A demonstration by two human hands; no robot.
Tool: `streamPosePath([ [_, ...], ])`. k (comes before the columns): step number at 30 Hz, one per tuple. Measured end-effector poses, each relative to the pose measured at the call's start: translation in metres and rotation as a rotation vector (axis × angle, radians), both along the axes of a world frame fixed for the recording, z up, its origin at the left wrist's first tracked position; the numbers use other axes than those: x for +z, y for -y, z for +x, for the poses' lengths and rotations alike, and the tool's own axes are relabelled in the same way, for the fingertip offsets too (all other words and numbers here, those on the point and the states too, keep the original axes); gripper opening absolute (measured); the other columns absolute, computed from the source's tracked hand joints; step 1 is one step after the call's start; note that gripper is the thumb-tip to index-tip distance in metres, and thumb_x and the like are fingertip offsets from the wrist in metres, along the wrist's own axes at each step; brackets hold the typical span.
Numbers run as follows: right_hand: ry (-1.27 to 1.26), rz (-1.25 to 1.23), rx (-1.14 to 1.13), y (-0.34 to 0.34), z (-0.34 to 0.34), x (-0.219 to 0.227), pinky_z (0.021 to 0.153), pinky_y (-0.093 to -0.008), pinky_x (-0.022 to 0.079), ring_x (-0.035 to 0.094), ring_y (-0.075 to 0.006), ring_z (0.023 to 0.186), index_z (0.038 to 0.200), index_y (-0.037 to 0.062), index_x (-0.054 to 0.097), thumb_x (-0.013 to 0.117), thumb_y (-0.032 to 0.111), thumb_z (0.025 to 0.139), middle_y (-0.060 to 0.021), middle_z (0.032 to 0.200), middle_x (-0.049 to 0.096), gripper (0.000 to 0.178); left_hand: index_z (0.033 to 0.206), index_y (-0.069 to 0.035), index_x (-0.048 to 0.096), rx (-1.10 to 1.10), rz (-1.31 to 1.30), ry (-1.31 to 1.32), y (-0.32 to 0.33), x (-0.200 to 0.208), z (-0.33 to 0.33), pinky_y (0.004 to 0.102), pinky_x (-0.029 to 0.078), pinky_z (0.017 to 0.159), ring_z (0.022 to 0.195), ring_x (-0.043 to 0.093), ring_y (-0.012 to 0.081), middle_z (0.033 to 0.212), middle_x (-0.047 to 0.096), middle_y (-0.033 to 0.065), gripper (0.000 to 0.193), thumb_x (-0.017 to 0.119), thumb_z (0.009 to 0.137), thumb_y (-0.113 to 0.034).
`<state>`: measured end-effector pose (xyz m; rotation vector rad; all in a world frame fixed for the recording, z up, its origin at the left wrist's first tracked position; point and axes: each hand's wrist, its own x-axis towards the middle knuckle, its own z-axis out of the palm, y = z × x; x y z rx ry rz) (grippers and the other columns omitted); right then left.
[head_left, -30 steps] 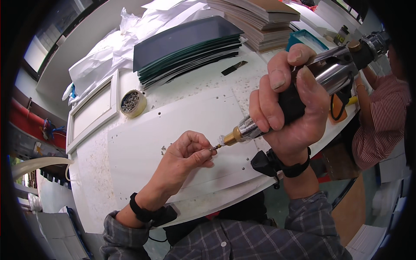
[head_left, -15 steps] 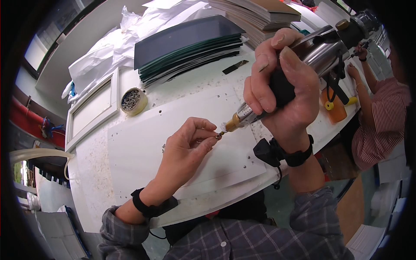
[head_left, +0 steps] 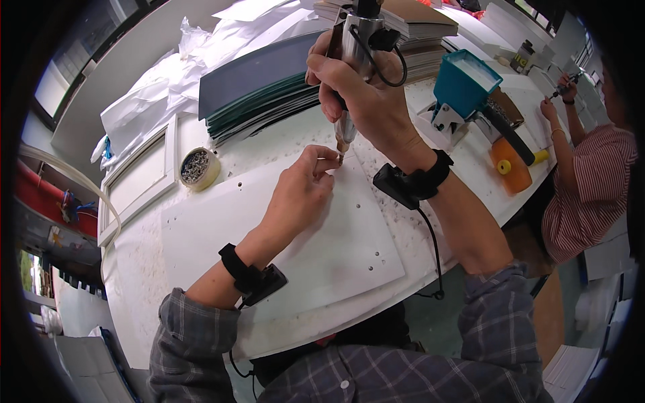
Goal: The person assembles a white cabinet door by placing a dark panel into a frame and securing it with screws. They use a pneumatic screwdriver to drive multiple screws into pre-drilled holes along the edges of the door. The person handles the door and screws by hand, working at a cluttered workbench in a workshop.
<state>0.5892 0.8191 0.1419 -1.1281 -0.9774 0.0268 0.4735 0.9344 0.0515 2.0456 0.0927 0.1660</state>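
Note:
My right hand [head_left: 379, 114] wraps round a silver powered screwdriver [head_left: 363, 47], which stands nearly upright with its tapered tip pointing down. My left hand [head_left: 302, 191] pinches at that tip, its thumb and forefinger round a small dark screw [head_left: 340, 160]. The screw is at the far edge of a white panel [head_left: 248, 248], and my fingers partly hide it. More small screws sit in the panel, among them a dark one [head_left: 377, 254] near its right corner. A round tub [head_left: 216, 172] filled with small screws stands to the left of my hands.
A stack of dark glossy sheets [head_left: 255, 80] lies behind, beside crumpled white wrapping [head_left: 151, 101]. At left lies a white frame [head_left: 111, 225]. A teal container with a black handle [head_left: 463, 84] and an orange bottle [head_left: 514, 178] are at right. Another person [head_left: 591, 181] works beyond them.
Both hands have moved to the panel's far edge. The screwdriver has swung left from a steep tilt to nearly upright, bringing the teal container into sight.

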Motion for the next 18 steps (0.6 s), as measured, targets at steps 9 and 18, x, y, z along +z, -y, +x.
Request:
streamPosePath([
  [9, 0.017, -0.03, -0.02, -0.001, 0.006, -0.007, 0.044, -0.0223, 0.047, 0.056, -0.0048, 0.05, 0.091, 0.0042, 0.067, 0.069, 0.021, 0.093, -0.0005, 0.071, 0.065, 0.018, 0.134, -0.003, 0.052, -0.022, -0.014, -0.041, -0.002, -0.003, 0.003, 0.0329, 0.049, 0.102, 0.117, 0.065, 0.0218, 0.13, 0.07, 0.0144, 0.033, 0.051, 0.1, -0.003],
  [18, -0.057, -0.034, 0.014, -0.002, 0.01, -0.013, 0.044, -0.0226, 0.044, 0.055, -0.0045, 0.049, 0.085, 0.0076, 0.064, 0.071, 0.022, 0.094, 0.0007, 0.066, 0.062, 0.019, 0.139, -0.003, 0.046, -0.005, 0.038, -0.036, -0.001, -0.005, -0.001, 0.0378, 0.049, 0.105, 0.12, 0.064, 0.0233, 0.137, 0.063, 0.0142, 0.036, 0.049, 0.102, -0.004],
])
